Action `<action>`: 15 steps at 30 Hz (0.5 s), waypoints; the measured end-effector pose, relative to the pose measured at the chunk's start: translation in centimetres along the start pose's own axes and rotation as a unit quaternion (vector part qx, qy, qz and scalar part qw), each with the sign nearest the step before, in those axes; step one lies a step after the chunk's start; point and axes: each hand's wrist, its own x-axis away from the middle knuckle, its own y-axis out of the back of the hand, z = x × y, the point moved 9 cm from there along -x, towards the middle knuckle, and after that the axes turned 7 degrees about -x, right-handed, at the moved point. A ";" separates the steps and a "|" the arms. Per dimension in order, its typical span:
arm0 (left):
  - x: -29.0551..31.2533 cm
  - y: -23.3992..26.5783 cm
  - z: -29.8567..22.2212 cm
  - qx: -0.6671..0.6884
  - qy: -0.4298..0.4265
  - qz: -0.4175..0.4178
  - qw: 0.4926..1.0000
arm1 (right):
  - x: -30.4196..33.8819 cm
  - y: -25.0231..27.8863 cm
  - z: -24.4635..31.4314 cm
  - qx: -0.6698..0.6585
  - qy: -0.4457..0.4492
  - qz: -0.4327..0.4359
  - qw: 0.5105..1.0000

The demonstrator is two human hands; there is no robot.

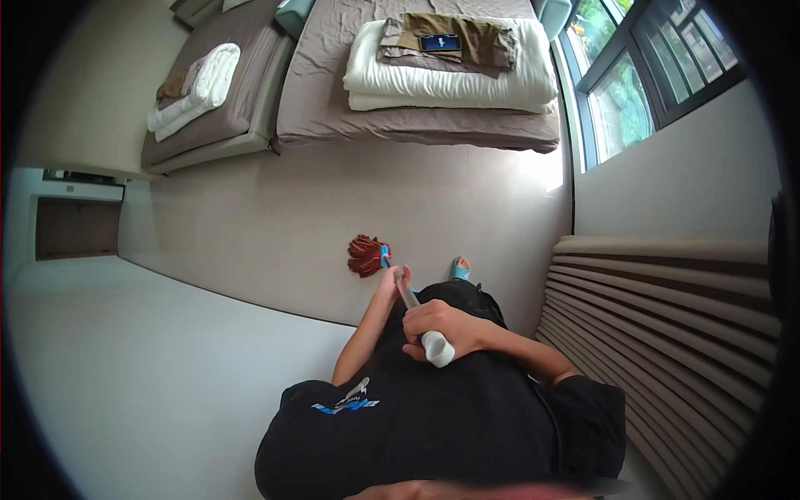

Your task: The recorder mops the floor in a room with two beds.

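A mop with a reddish-brown string head and a light blue clamp rests on the floor ahead of my body, slightly to the left. Its pale handle slants up toward my chest and ends in a white cap. Near that top end my right hand is closed, its fingers wrapped round the handle. Farther down, my left hand grips the same handle, with some of its fingers hidden behind it.
Ahead stands a bed with a folded white quilt, brown cloth and a phone. Another bed is at far left. A ribbed beige panel and a window line the right; a white wall is at left.
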 end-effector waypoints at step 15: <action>-0.3 -5.1 0.6 -0.166 -0.016 0.084 0.982 | -3.0 2.4 -1.4 0.015 0.003 -0.041 0.999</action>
